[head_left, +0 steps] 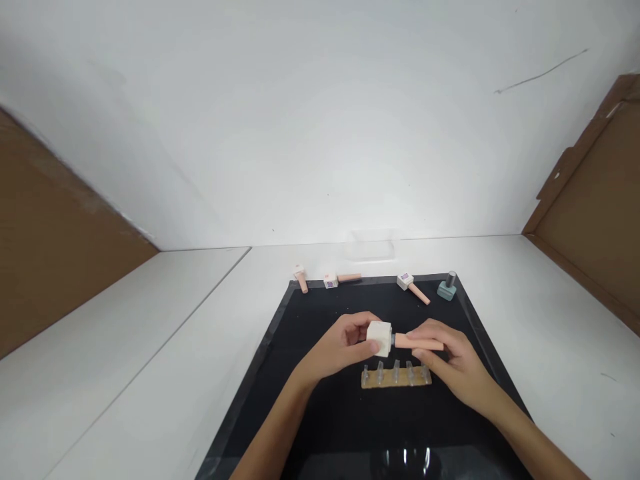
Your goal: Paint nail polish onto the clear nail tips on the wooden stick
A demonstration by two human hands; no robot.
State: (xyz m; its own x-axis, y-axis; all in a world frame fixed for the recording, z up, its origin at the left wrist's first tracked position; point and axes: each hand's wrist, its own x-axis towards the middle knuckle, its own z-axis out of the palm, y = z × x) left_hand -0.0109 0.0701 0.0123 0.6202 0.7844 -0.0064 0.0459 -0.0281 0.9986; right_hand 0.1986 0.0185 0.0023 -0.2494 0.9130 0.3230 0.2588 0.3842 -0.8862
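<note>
Your left hand (pixel 345 347) was closed around the bottle (pixel 380 338): thumb on the near side, fingers wrapped over the far side of the white cube body. Your right hand (pixel 450 363) was closed on the cap (pixel 419 343), the pink stick held between thumb and fingertips.

Bottle lay horizontal between the two hands, body to the left, cap pointing right. It was held above the mat (pixel 325 413), roughly mid-mat, not touching it. I couldn't tell whether the cap was seated or partly unscrewed; a short grey neck showed between body and cap.

Just below the bottle, nearer you: the strip (pixel 396 379), a tan bar with five clear nail tips standing in a row. Your right hand's fingers were just beside its right end; contact unclear.

Along the mat's far edge, well apart from both hands:
- left spare (pixel 301 278), lying down
- mid spare (pixel 340 279), lying down
- right spare (pixel 411 287), lying down, cap pointing toward you
- teal bottle (pixel 447 288), upright, grey cap, at the far right corner

Mat sat on a white table (pixel 150 367).
</note>
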